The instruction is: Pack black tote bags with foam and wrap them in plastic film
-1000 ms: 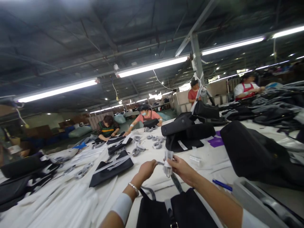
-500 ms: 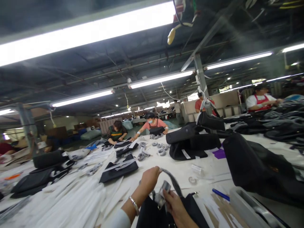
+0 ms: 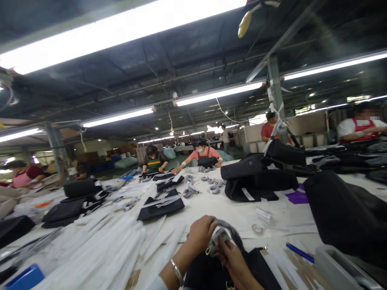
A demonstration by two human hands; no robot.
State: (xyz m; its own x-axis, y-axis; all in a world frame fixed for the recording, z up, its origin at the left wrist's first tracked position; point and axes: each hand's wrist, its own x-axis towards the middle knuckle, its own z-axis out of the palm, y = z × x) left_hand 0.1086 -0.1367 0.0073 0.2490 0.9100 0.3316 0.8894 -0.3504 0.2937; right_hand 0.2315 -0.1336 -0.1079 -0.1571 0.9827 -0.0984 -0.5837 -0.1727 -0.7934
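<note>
A black bag (image 3: 260, 268) lies on the white table right in front of me, with a metal buckle (image 3: 230, 285) near the bottom of the view. Above it, my left hand (image 3: 202, 233), with a silver bangle at its wrist, is closed on a dark strap (image 3: 231, 227) that arches up in what looks like clear wrapping. My right hand (image 3: 232, 255) pinches a grey wrapped strap end (image 3: 223, 233) close against the left fingers. A small gold-coloured clip (image 3: 208, 251) hangs below the left hand. The fingers partly hide the strap.
White strips (image 3: 102, 249) cover the table at left. A tape dispenser (image 3: 335, 266), a blue pen (image 3: 300, 253) and a tape ring (image 3: 257, 229) lie at right. More black bags (image 3: 161, 205) and coiled grey straps (image 3: 214, 189) lie beyond. Co-workers (image 3: 204, 155) stand across the table.
My hands have come closer together, and the strap between them has folded into a lower, tighter arch. The view has turned left, so the surroundings sit further right.
</note>
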